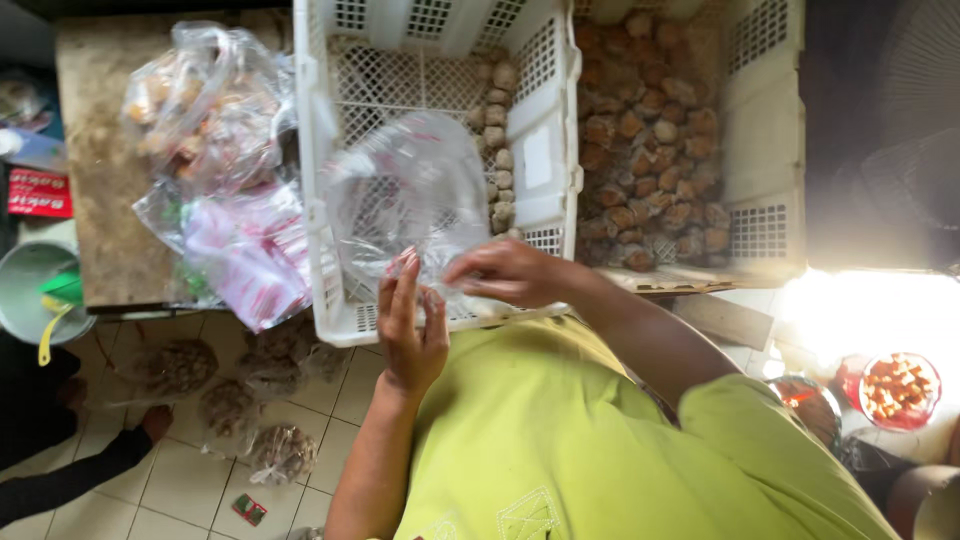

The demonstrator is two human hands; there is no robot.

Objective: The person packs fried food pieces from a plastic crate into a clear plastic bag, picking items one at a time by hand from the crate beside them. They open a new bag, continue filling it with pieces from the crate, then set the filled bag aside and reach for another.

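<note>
Far left: pale bucket (28, 290) on the floor with a yellow scoop handle (46, 335) hanging over its rim. Beside it another person's dark sleeve and hand (152, 422) near the tiles. Worn wooden table (100, 190) above that, holding a clear bag of brown balls (200, 105) and a stack of pink-and-white packets (245, 255) hanging off its near edge. On the floor below: four filled, tied bags of brown balls (225, 405), close together.

Centre: white plastic crate (315, 200), mostly empty, with one column of pale brown balls (497, 140) along its right wall. My left hand (410, 325) is up at the crate's near rim, fingers straight and together, pinching the lower edge of an empty clear plastic bag (400, 195). The bag billows out over the crate interior. My right hand (510, 270) comes in from the right, fingers curled onto the same bag edge, just beside the left. Both hands grip the bag mouth; nothing else is in them.

Right: second white crate (765, 130), touching the first, packed with darker brown balls (650, 140). Near right, on the floor: red bowl (898, 390) of orange chunks, in bright glare.
</note>
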